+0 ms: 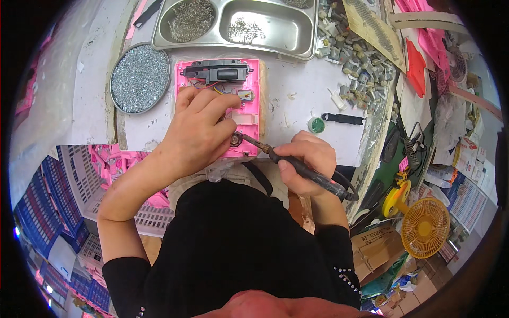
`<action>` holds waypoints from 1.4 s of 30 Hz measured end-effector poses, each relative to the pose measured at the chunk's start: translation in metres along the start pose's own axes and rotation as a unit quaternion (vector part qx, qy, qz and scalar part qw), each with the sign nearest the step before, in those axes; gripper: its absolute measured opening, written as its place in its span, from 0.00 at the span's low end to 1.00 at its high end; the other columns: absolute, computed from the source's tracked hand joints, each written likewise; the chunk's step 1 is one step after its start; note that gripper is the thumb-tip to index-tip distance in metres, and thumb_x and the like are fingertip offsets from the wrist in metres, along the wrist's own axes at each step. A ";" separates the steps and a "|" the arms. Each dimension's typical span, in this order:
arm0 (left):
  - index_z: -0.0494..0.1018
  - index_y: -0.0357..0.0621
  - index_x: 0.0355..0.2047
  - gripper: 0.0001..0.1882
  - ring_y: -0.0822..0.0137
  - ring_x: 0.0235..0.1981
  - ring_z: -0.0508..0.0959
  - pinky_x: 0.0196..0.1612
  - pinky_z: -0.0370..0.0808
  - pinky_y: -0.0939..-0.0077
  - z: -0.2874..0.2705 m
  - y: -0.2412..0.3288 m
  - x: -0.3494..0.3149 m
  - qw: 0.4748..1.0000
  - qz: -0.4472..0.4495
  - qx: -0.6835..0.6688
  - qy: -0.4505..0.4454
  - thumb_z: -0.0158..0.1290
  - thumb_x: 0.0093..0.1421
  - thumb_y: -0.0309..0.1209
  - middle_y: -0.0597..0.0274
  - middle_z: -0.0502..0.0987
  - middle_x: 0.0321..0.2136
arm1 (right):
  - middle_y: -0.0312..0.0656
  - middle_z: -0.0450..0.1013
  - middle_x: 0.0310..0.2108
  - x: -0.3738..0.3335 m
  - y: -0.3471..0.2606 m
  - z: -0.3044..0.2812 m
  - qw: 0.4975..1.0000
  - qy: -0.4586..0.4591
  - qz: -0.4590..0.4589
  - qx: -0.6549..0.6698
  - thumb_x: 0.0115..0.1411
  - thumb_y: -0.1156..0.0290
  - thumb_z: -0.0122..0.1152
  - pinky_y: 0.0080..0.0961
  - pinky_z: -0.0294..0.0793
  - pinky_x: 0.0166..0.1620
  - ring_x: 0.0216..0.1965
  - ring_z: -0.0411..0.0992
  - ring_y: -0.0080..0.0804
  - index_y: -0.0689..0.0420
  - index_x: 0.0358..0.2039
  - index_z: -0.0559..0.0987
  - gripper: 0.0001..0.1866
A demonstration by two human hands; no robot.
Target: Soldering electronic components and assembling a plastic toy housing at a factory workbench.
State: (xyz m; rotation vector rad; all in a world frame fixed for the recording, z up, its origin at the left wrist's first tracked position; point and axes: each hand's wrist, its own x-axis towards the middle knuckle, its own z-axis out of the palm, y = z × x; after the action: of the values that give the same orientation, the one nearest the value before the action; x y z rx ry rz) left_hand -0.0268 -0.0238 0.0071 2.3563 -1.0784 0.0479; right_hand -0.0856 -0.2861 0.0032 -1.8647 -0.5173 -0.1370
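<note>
A pink plastic casing (253, 109) lies open on the worktable, showing a black module (228, 74), thin coloured wires and a small round metal part (236, 139). Over the casing's left half rests my left hand (197, 130), fingers bent down among the wires; what they pinch, if anything, is hidden. My right hand (310, 161) grips a soldering iron (313, 172) by its dark handle. The iron's tip reaches over the casing's lower right, at or close beside the round part; contact cannot be made out.
A round tray of small screws (140, 79) sits left, a steel compartment tray (275, 42) with springs behind. Right lie several small motors (360, 69), a green-filled small pot (316, 125) and a black strip (343, 118). A crate (95, 185) stands lower left, a yellow fan (424, 228) lower right.
</note>
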 end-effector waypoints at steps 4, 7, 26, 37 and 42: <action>0.76 0.47 0.29 0.13 0.58 0.46 0.75 0.56 0.62 0.54 -0.001 0.003 0.001 1.000 -0.008 0.009 -0.002 0.66 0.44 0.25 0.61 0.75 0.50 | 0.37 0.67 0.17 0.003 0.000 0.001 1.000 -0.004 0.002 0.002 0.49 0.77 0.67 0.28 0.61 0.24 0.18 0.65 0.30 0.62 0.35 0.83 0.11; 0.76 0.47 0.29 0.12 0.58 0.46 0.75 0.56 0.62 0.55 0.001 0.003 0.002 1.000 -0.009 0.008 -0.004 0.66 0.44 0.26 0.61 0.75 0.50 | 0.37 0.67 0.17 0.004 -0.002 0.001 1.000 -0.009 0.008 -0.007 0.49 0.77 0.67 0.28 0.60 0.24 0.18 0.64 0.30 0.62 0.36 0.83 0.11; 0.76 0.42 0.27 0.09 0.56 0.51 0.74 0.57 0.65 0.53 -0.003 0.000 0.005 0.999 0.026 0.038 -0.002 0.64 0.45 0.29 0.56 0.77 0.50 | 0.41 0.76 0.33 -0.069 -0.023 -0.080 0.933 0.334 0.124 -0.047 0.59 0.74 0.66 0.22 0.73 0.38 0.33 0.73 0.25 0.65 0.42 0.79 0.12; 0.76 0.41 0.32 0.11 0.52 0.49 0.75 0.59 0.64 0.50 0.007 0.013 0.008 0.999 0.013 0.036 -0.005 0.63 0.47 0.24 0.54 0.76 0.50 | 0.34 0.74 0.30 -0.162 -0.059 -0.225 0.746 0.632 0.072 -0.197 0.61 0.81 0.59 0.15 0.66 0.31 0.27 0.67 0.19 0.60 0.33 0.78 0.02; 0.76 0.42 0.34 0.13 0.52 0.49 0.75 0.58 0.65 0.50 0.008 0.005 -0.003 0.998 0.025 0.051 0.025 0.64 0.47 0.25 0.54 0.76 0.49 | 0.30 0.72 0.29 -0.147 -0.011 -0.241 0.739 0.561 0.153 -0.340 0.62 0.78 0.64 0.17 0.65 0.33 0.30 0.68 0.19 0.58 0.33 0.80 0.01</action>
State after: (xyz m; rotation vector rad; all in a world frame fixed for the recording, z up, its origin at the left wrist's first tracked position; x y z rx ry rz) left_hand -0.0338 -0.0278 0.0020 2.4039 -1.1348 0.1843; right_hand -0.1838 -0.5469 0.0477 -2.0887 0.7933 -1.2763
